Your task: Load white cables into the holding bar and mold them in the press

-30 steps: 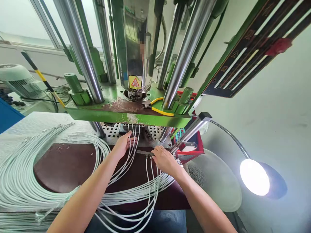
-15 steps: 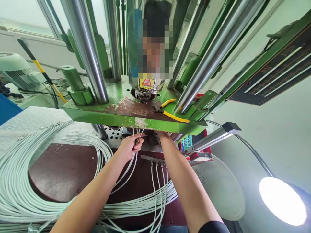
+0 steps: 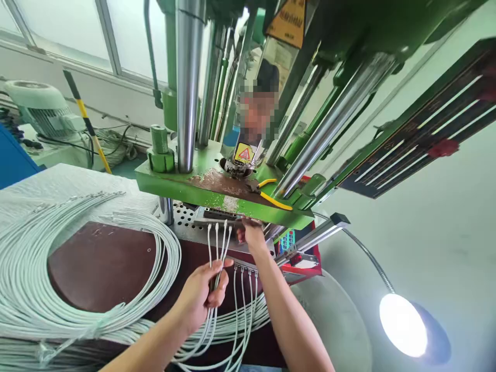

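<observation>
My left hand (image 3: pixel 203 293) is closed around a bunch of several white cables (image 3: pixel 217 243), their ends pointing up toward the green press plate (image 3: pixel 174 187). My right hand (image 3: pixel 251 233) reaches under that plate to the mould area; its fingers are partly hidden, closed on something I cannot make out. Just below it a metal strip (image 3: pixel 244 266) holds several more white cable ends in a row. A big coil of white cables (image 3: pixel 46 289) loops round the brown table top (image 3: pixel 101 268) to my left.
Yellow-handled pliers (image 3: pixel 271 199) lie on the green plate beside a steel column (image 3: pixel 189 88). A lit gooseneck lamp (image 3: pixel 403 323) shines at the lower right. A red control box (image 3: pixel 306 248) stands behind my right arm. A motor (image 3: pixel 42 106) sits at the far left.
My left hand has pulled the bunch of cables out from under the plate and toward me. My right hand moved from the metal strip up under the plate. My view tilted up.
</observation>
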Available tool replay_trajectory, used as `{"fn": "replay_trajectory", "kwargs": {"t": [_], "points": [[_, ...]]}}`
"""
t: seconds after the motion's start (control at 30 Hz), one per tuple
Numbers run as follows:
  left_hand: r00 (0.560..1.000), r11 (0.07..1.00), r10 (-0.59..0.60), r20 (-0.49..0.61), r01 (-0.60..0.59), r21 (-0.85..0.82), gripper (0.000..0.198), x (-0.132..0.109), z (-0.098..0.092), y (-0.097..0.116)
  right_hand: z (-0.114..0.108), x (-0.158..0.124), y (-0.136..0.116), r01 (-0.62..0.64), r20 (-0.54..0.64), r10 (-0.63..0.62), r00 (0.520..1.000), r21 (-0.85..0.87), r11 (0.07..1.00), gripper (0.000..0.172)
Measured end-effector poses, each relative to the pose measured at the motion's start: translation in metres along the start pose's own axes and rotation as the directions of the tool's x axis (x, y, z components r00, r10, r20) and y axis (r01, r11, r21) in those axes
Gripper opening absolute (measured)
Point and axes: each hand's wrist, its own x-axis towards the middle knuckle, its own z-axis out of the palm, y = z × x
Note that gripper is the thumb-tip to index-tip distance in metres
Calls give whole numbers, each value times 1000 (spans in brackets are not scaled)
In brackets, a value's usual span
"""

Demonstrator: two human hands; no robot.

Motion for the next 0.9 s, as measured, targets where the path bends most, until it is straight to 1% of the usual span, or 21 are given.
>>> {"fn": "replay_trajectory", "kwargs": {"t": [0.1,0.2,0.27,0.37,0.5,0.63,0.7,0.77,0.83,0.9], "points": [[999,998,-32,-44,29,-48,34,-20,-6,-25,7,-24,10,-60,-31,61,998,28,998,49],[994,997,-29,-102,21,-77,34,-27,-10,-38,11,-40,15,-71,-27,72,997,23,997,47],[992,996,-22,-126,11,-86,33,-28,-11,-41,11,-46,15,-53,2,53,999,-1,999,42],[992,996,-6,-127,-6,-95,33,-29,-11,-42,7,-50,14,13,51,-9,999,-79,997,33],[986,991,34,-163,-55,-125,34,-33,-9,-43,4,-52,15,107,38,-101,994,-234,966,32],[976,986,66,-207,-95,-134,37,-44,-8,-48,9,-53,16,172,60,-161,985,-334,927,32],[980,990,57,-189,-80,-117,41,-51,-6,-52,13,-52,18,190,72,-175,982,-361,913,33],[989,994,53,-141,-65,-85,47,-59,-4,-55,17,-51,19,195,58,-187,981,-384,902,33],[994,997,67,-91,-69,-19,53,-69,-1,-56,18,-51,20,194,24,-203,979,-411,891,32],[993,993,95,-70,-90,74,56,-77,2,-54,18,-51,21,194,-7,-219,976,-433,880,26]]}}
